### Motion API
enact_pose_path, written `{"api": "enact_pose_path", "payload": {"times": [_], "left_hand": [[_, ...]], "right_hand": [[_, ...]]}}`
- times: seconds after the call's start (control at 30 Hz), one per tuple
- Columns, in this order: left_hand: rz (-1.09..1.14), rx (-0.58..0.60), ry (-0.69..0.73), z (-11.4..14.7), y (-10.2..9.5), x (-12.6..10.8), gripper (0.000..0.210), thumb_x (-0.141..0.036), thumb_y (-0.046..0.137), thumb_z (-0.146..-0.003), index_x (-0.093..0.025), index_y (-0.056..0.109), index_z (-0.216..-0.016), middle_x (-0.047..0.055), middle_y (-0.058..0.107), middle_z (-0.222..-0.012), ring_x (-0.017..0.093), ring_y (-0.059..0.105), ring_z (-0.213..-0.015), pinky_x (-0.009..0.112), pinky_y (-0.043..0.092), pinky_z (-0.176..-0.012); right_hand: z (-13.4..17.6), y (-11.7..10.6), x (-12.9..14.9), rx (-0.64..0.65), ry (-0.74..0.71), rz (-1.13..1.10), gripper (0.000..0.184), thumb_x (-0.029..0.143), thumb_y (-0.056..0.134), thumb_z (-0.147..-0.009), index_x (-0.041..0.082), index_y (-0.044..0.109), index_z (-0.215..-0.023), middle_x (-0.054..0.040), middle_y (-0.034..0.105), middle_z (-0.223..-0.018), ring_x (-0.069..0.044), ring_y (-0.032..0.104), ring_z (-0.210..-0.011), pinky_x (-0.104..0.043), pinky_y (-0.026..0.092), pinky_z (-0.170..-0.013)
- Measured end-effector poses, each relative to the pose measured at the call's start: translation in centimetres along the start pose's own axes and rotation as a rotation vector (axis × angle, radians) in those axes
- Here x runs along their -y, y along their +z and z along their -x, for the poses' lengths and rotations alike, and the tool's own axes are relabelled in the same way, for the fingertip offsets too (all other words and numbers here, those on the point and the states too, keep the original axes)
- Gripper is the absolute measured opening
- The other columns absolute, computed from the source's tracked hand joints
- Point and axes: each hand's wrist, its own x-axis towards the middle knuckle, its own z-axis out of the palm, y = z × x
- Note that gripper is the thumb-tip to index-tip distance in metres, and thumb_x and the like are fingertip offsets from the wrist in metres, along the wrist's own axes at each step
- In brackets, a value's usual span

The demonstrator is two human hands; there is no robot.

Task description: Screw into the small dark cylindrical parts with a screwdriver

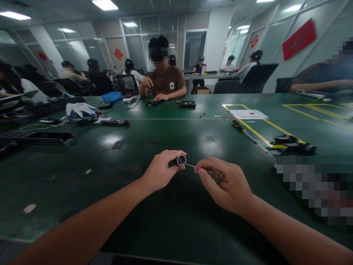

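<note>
Between the thumb and fingers of my left hand (161, 170) is a small dark cylindrical part (181, 160) with a bright metal rim. Its round open end faces me, and some detail shows inside that I cannot make out. My right hand (224, 184) is closed around the amber handle of a thin screwdriver (215, 173). The slim metal shaft points left, and its tip meets the lower right edge of the cylinder's rim. Whether the tip is inside the rim or only against it, I cannot tell. Both hands are above the green table (121, 217).
A yellow-and-black screwdriver (244, 130) lies at the right, near black parts (293, 144) and a white sheet (248, 114). White gloves (80, 110), a pen-like tool (114, 122) and a black tray (49, 138) lie left. A co-worker (165, 81) works opposite, beside a blue bin (111, 96).
</note>
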Motion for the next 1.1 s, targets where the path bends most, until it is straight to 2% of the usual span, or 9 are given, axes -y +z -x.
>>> {"api": "enact_pose_path", "payload": {"times": [0.8,1.1], "left_hand": [[-0.006,0.001,-0.006,-0.03,0.12,0.09,0.037,-0.019,0.076,-0.082,-0.026,0.071,-0.118,0.004,0.074,-0.117,0.023,0.066,-0.112,0.042,0.05,-0.101],[0.003,-0.002,-0.008,0.0,0.13,0.16,0.037,-0.018,0.077,-0.081,-0.025,0.071,-0.117,0.003,0.074,-0.116,0.022,0.066,-0.111,0.04,0.05,-0.1]], "right_hand": [[0.0,-0.08,0.23,0.018,0.003,0.02,0.014,0.021,0.053,-0.093,0.019,0.067,-0.09,-0.0017,0.07,-0.075,-0.014,0.063,-0.062,-0.025,0.046,-0.06],[0.06,0.04,0.21,-0.003,-0.001,0.034,0.013,0.019,0.055,-0.092,0.018,0.067,-0.089,-0.0017,0.07,-0.075,-0.014,0.065,-0.063,-0.025,0.047,-0.062]]}}
